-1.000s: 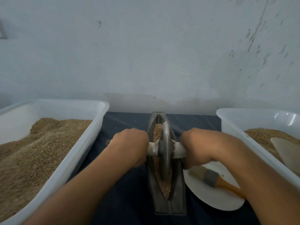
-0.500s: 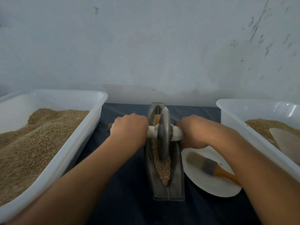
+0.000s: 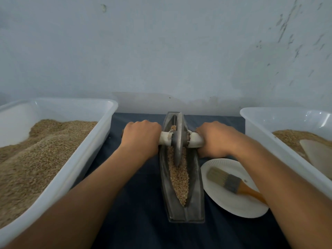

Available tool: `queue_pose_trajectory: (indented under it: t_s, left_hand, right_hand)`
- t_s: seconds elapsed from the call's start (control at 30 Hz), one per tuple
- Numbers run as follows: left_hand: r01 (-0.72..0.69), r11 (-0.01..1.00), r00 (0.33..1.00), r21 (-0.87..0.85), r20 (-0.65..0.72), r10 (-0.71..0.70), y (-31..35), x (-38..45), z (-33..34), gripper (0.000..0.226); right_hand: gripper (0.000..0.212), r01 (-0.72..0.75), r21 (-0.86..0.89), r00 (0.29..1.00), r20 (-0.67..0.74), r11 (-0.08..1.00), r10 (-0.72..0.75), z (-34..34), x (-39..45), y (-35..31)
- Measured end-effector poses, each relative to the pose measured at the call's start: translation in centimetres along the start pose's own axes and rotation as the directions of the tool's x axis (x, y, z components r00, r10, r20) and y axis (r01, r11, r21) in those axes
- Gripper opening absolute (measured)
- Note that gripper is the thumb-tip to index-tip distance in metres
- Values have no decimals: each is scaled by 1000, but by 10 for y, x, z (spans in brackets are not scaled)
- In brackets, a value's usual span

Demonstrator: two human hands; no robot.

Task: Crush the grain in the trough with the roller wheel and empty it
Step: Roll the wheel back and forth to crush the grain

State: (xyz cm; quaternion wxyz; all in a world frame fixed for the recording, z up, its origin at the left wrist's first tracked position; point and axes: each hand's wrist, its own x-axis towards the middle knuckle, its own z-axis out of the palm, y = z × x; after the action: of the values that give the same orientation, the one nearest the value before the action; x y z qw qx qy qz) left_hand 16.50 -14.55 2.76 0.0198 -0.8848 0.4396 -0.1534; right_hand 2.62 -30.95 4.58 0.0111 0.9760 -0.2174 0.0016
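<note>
Forward goes the grey metal roller wheel, now up at the far end of the narrow boat-shaped metal trough after sitting nearer the middle a second ago! Closest in, crushed tan grain lies along the trough's near half on the dark blue bench. Just right sits a white paper plate carrying a wooden-handled flat brush. Further out, the left hand and right hand each have fingers curled tight round the wheel's white axle handles. Flanking everything, a big white plastic tub at left and another white tub at right hold loose grain.
</note>
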Motion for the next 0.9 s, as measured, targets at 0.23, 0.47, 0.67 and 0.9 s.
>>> queue_pose_trajectory:
  t_s: [0.23,0.47,0.67,0.9]
  left_hand:
    - [-89,995,995,-53,-45,86,-3,2,1,34]
    - [-144,977,980,-156,119,163,-5,0,-9,61]
    - [-98,955,957,-281,238,168,-7,0,-20,65]
    - [-20,925,954,-379,271,132,-2,0,-26,54]
  right_hand:
    - [32,2,62,1000,18,998,-3,0,1,0]
    - [31,32,260,980,183,965,-82,-21,-9,2]
    - [60,52,304,984,146,951,-101,-26,-11,-5]
    - [40,46,208,990,118,977,-72,-19,-11,-14]
